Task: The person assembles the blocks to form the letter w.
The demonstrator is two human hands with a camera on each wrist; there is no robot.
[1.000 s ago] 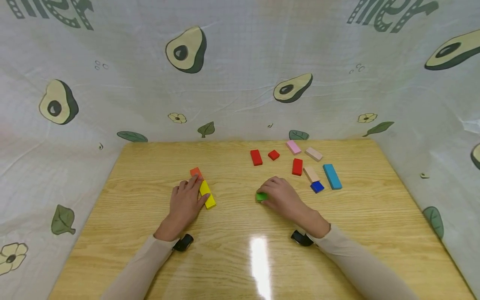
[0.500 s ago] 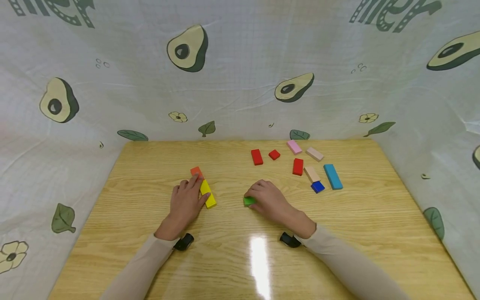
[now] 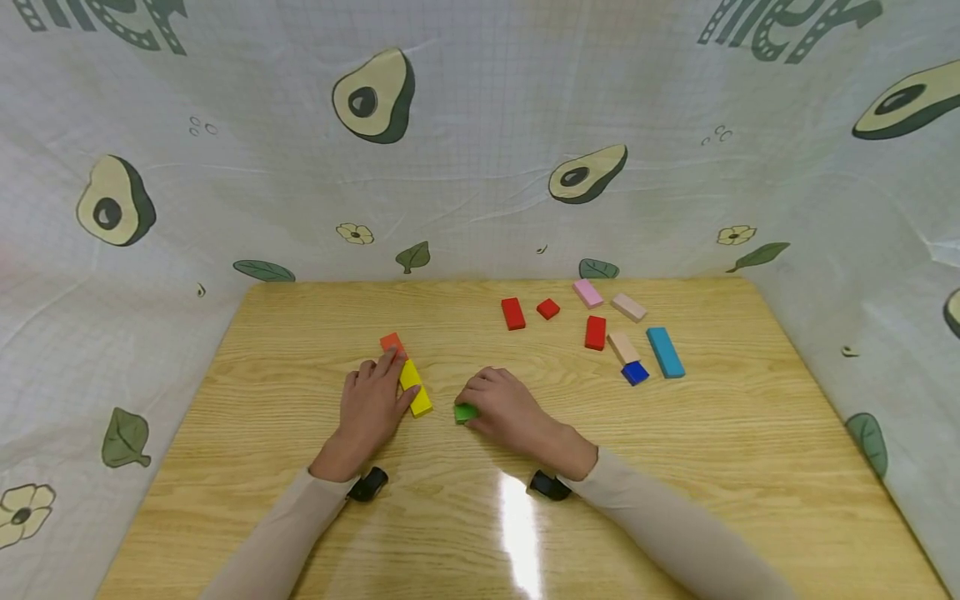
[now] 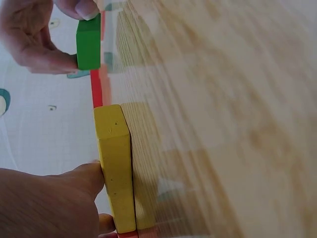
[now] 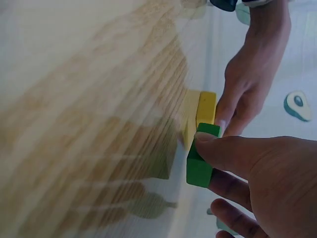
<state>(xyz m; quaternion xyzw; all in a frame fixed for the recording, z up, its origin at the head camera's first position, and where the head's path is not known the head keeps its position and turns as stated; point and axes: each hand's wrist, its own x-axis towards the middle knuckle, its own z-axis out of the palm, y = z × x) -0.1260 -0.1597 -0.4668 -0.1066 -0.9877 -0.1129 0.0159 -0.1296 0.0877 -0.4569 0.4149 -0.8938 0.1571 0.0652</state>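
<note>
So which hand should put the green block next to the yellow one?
Probably the right hand: it already pinches the green block, close to the yellow block that the left hand steadies.

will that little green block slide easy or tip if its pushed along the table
The green block, pinched by the right hand, looks rigid and flat-sided, so it probably slides rather than rolls. The glossy table suggests little friction. Being small, it seems light.

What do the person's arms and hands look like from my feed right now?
Both arms wear long, close-fitting beige sleeves that reach to the wrists. The left hand and right hand are bare: no gloves, rings or markings visible. A small black device sits at the left wrist, and a second black device at the right wrist. No cables show.
</note>
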